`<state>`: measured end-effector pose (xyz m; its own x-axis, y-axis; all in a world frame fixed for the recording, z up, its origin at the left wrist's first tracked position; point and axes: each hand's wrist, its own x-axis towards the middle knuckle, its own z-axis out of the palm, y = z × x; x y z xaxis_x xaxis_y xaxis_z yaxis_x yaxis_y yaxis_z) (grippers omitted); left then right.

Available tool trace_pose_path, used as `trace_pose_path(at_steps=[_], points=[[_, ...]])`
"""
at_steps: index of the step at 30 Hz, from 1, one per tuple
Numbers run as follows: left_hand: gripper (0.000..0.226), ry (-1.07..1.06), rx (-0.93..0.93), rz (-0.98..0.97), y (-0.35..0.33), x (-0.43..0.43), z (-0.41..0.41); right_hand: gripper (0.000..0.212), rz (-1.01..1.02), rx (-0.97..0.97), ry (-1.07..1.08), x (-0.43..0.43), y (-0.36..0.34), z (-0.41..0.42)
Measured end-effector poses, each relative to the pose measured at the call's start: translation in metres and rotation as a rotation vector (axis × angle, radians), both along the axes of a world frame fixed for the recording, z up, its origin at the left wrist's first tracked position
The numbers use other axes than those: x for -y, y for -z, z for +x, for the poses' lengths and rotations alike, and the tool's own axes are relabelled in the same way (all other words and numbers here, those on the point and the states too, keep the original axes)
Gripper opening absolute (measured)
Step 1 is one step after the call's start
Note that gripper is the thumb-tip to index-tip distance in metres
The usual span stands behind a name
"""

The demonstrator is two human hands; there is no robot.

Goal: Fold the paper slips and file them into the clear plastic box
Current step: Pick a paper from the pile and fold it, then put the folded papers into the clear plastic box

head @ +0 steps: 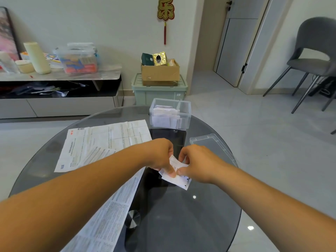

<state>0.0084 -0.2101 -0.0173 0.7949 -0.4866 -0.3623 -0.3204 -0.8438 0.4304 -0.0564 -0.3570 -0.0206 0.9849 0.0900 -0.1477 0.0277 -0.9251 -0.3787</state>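
Note:
A small white printed paper slip (179,180), partly folded, lies between my two hands over the round glass table (181,224). My left hand (160,155) pinches its left side with thumb and fingers. My right hand (197,163) pinches its right side, thumb close to the left thumb. The clear plastic box (183,106) stands open at the table's far edge, with several folded white slips standing inside it. Its clear lid (211,144) lies flat on the table to the right of my hands.
Large unfolded printed sheets (103,140) cover the table's left part, one long sheet (109,219) running under my left forearm. Beyond the table are a green storage bin (158,93) with a cardboard box, a low cabinet at left, and a grey chair (314,51) at right.

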Motion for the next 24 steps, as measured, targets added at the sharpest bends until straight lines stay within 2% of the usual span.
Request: trace_pose_path(at_steps=[10,15,19,24], points=[[0.034,-0.049,0.012,-0.139,0.0,-0.023,-0.007,0.025,0.251,-0.071,0.035,-0.002,-0.001,0.009],[0.044,-0.072,0.001,-0.106,0.0,-0.025,-0.005,0.022,0.228,-0.05,0.004,-0.008,-0.002,0.015],[0.056,-0.099,-0.042,-0.163,0.001,-0.028,-0.006,0.025,0.263,-0.022,0.017,-0.009,0.0,0.014],[0.023,-0.124,-0.05,-0.26,0.009,-0.039,-0.001,0.026,0.453,-0.027,0.07,-0.005,-0.004,0.012]])
